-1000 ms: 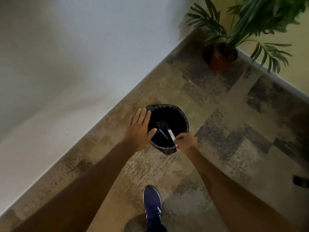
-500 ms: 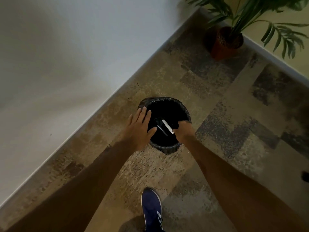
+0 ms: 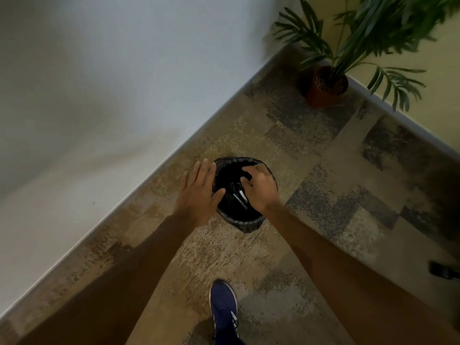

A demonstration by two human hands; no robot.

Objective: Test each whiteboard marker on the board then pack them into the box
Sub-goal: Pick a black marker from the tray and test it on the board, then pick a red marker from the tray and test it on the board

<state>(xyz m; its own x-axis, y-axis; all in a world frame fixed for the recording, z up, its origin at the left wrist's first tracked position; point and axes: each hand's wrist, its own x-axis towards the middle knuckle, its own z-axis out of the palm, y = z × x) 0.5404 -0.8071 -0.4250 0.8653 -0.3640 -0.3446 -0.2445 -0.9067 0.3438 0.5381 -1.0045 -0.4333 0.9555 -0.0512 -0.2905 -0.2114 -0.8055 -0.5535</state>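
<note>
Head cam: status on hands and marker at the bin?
Left hand open, at the bin rim. Right hand curled over the bin, grip unclear. White marker inside bin opening. No box in view.

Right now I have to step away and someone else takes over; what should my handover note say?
Left hand: open, flat beside the rim of the bin.
Right hand: over the bin's mouth, fingers curled; unclear whether it holds the marker.
Marker: white and dark, low in the bin's mouth.
Done: nothing I can confirm.
Left: board and box are out of view; testing and packing remain.
</note>
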